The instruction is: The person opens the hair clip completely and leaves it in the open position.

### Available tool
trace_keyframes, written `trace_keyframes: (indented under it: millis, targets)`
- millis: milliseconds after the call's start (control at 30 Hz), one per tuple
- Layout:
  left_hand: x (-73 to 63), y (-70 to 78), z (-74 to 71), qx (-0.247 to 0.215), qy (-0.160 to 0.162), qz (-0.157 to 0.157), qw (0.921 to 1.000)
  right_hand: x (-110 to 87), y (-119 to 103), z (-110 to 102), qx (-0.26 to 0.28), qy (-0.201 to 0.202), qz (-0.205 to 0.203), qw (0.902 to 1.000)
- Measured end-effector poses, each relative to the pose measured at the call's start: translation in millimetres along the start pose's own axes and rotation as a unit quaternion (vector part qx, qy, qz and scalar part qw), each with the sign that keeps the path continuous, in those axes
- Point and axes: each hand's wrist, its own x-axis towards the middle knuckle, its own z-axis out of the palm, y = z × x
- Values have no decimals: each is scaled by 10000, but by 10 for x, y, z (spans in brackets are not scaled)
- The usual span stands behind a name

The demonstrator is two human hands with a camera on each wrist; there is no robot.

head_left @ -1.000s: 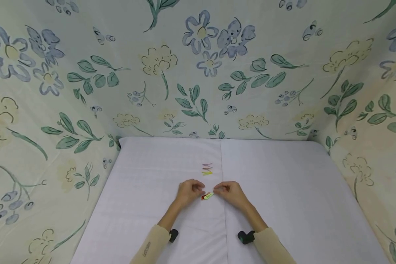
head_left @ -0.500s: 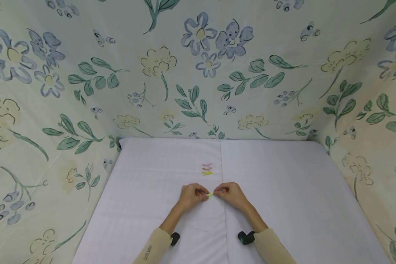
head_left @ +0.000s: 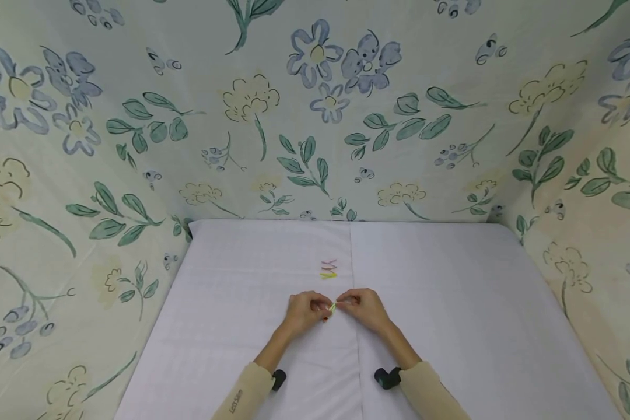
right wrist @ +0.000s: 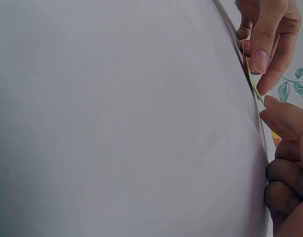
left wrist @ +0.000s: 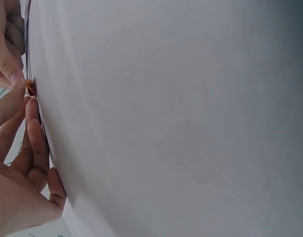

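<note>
Over the middle of the white-covered table, my left hand [head_left: 303, 312] and right hand [head_left: 366, 308] meet at a small yellow-green hair clip [head_left: 333, 307]. The right thumb and forefinger pinch its far end; the left thumb and fingers hold the other end. In the right wrist view the clip [right wrist: 251, 76] shows as a thin curved strip between the hands. A small red-orange piece [head_left: 325, 318] peeks out below the left fingertips; the left wrist view shows an orange bit [left wrist: 29, 88] there, mostly covered by the fingers.
Beyond the hands lie pink and brownish zigzag pieces [head_left: 328, 263] and a yellow one [head_left: 328, 276] in a short column. A seam [head_left: 358, 350] runs down the white cloth [head_left: 231, 280]. Floral fabric walls [head_left: 315, 169] enclose the table's back and sides.
The left hand has moved slightly right and taken hold of the yellow-green clip. The clip has tilted more upright, and the right fingertips have shifted a little left with its end.
</note>
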Motion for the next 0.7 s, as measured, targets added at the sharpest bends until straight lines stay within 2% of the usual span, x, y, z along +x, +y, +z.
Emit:
trace_keyframes:
  millis: [333, 700]
  targets:
    - [20, -7, 23, 189, 36, 105, 9998, 60, -9, 52, -196, -44, -101, 9997]
    - [23, -35, 27, 242, 69, 144, 9996, 60, -46, 22, -264, -431, 53, 9987]
